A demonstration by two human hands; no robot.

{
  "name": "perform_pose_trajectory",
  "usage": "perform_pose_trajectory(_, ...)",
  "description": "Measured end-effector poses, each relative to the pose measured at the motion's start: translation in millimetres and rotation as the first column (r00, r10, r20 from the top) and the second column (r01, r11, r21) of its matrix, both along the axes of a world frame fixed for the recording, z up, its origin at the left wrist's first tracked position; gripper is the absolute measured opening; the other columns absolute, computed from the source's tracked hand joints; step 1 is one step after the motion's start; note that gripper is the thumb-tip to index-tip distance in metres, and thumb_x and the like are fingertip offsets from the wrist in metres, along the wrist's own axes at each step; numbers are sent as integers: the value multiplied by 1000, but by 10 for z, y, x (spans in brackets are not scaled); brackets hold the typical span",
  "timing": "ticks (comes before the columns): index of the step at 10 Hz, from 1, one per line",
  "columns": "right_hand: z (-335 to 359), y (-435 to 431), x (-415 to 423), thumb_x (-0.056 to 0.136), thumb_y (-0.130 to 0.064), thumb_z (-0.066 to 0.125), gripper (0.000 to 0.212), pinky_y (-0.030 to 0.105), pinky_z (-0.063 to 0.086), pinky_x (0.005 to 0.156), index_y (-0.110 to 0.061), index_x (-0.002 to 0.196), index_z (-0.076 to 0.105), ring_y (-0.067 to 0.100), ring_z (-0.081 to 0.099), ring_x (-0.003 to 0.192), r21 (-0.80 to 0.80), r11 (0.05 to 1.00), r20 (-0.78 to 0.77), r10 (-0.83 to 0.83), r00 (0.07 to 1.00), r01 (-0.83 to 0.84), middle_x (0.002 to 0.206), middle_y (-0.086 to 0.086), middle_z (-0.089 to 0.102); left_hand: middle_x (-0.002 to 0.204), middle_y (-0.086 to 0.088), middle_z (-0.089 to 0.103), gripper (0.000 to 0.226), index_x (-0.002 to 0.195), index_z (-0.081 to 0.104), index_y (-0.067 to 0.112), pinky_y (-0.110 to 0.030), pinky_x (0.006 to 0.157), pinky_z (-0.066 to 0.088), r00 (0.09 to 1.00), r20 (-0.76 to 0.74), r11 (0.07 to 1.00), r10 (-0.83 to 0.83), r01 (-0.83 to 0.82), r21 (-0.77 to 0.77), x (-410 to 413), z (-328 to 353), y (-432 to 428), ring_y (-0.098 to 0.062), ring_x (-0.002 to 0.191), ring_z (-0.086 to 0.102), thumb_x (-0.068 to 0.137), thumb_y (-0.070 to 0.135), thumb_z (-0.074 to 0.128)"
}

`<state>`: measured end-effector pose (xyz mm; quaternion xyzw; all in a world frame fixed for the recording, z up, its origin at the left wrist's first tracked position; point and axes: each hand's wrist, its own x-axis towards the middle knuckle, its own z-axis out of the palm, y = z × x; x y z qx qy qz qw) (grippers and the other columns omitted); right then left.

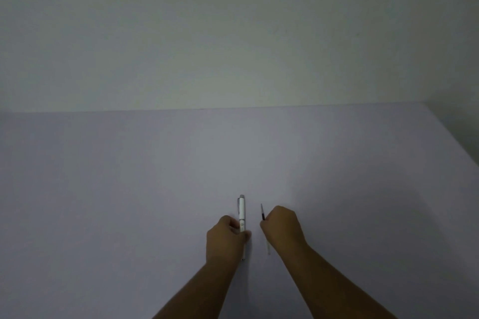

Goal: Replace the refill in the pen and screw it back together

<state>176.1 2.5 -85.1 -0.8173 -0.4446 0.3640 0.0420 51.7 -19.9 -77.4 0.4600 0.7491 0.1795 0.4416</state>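
A white pen with a clip and a grey cap end lies lengthwise on the pale table, pointing away from me. My left hand is closed around its lower half, and the pen's near tip shows below the hand. My right hand grips a thin refill. The refill's dark end sticks out above the fist and its clear end shows below the wrist. The two hands are a small gap apart, side by side.
A plain wall rises behind the table's far edge. The table's right edge runs diagonally at the upper right. Both forearms come in from the bottom of the view.
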Motion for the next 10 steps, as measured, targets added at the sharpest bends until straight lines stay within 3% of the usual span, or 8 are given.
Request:
perform_pose_trajectory(1,-21,5,6,85,-19,60,22,17,29,40,-3,94,71,25,69,79,0,1000,-5,0,1000,0,89,12,71,74,2,62,23,76,54,19,-15,50,41,1000,-14,1000,-1,1,-9,5,-6,0,-6,61,56,75,25,76)
perform_pose_trajectory(3,-21,-6,16,82,-24,63,26,22,43,58,-4,95,72,26,71,85,16,1000,-21,-4,1000,5,94,12,74,72,5,59,22,76,53,20,-12,49,36,1000,-5,1000,9,-9,-19,-1,10,-6,-2,59,53,78,28,74)
perform_pose_trajectory(5,-15,-25,12,82,-26,61,29,18,32,42,-1,92,73,26,72,83,43,999,-36,-7,999,9,85,13,74,75,4,60,19,80,55,17,-10,49,33,1000,-5,1000,2,-2,-8,-16,5,-25,0,60,51,79,26,72)
perform_pose_trajectory(8,6,-45,2,85,-26,60,30,16,31,41,-1,98,72,25,71,85,57,998,-54,-6,999,10,95,14,75,71,8,55,18,83,53,17,-8,49,33,1000,7,1000,-3,2,12,-46,-6,-43,2,59,48,81,24,70)
perform_pose_trajectory(9,45,-53,-12,86,-29,60,33,16,32,42,-1,99,71,25,71,86,56,998,-47,-17,999,20,96,13,75,77,2,60,24,83,53,17,-12,52,37,1000,2,1000,-23,23,-4,-53,15,-40,-5,63,52,79,31,72)
perform_pose_trajectory(10,185,-52,-12,91,-33,55,36,20,42,60,-2,107,61,27,66,96,187,977,-44,-92,995,99,106,14,69,91,-5,64,31,94,55,14,-19,61,41,1000,-6,1000,10,-9,19,-76,91,-24,-13,74,56,80,37,69)
